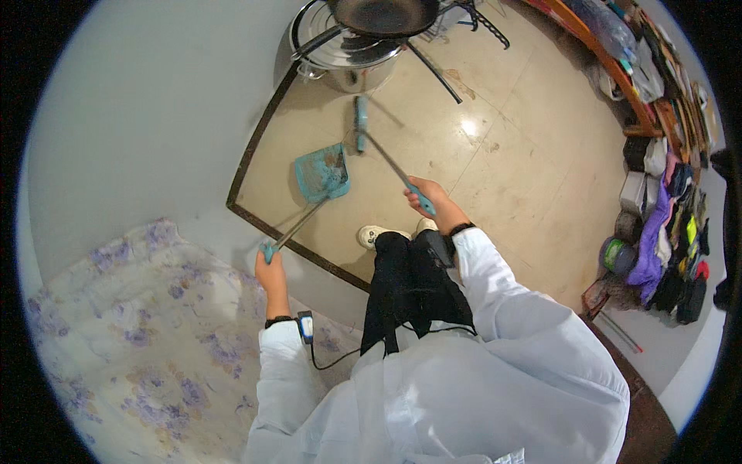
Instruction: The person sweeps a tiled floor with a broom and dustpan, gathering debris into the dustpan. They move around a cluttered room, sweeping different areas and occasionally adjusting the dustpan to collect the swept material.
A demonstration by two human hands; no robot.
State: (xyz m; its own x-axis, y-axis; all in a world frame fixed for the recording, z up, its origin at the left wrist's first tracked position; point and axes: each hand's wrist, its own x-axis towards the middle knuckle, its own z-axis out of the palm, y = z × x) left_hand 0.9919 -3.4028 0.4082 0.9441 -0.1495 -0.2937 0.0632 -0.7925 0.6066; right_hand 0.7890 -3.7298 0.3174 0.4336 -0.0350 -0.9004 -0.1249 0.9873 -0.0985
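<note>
The round black frying pan is cut off by the upper edge and covers part of the shiny metal pot; whether the broom's bristles touch the floor is hard to tell. The left hand is wrapped around the grip of a blue plastic dustpan, its scoop ahead and to the right; the right hand grasps a long-handled blue broom, its head near the scoop. The pot stands just beyond the broom head on the beige tiled floor; a white, purple-flowered cloth spreads at left.
</note>
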